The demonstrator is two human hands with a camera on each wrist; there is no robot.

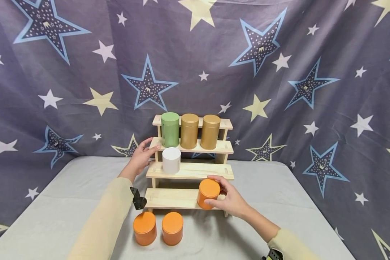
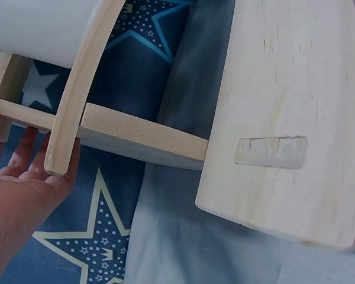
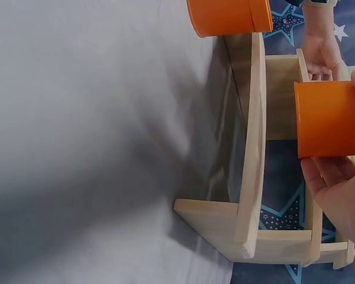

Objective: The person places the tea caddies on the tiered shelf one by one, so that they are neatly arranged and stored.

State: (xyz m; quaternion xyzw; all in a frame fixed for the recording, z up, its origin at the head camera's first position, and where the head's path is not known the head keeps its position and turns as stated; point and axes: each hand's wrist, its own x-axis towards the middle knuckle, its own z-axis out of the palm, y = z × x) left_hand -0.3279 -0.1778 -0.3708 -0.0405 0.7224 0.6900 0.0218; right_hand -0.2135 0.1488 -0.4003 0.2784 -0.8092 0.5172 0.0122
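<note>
A stepped wooden display rack (image 1: 169,198) stands on the table, and my left hand (image 1: 139,161) grips its left side by an upper shelf. In the left wrist view, fingers (image 2: 32,163) curl around the wooden frame. With thumb and fingers, my right hand (image 1: 232,199) holds an orange tin (image 1: 208,196) at the right end of the lowest shelf. The right wrist view shows a gap between the tin (image 3: 331,118) and that shelf. Two more orange tins (image 1: 145,231) (image 1: 172,231) stand on the table before the rack.
A white canister (image 1: 171,162) sits on the left of the second shelf up. One green tin (image 1: 170,131) and two gold tins (image 1: 189,133) (image 1: 210,133) stand above it. Behind the grey-covered table (image 1: 84,202) hangs a star-patterned cloth (image 1: 188,47).
</note>
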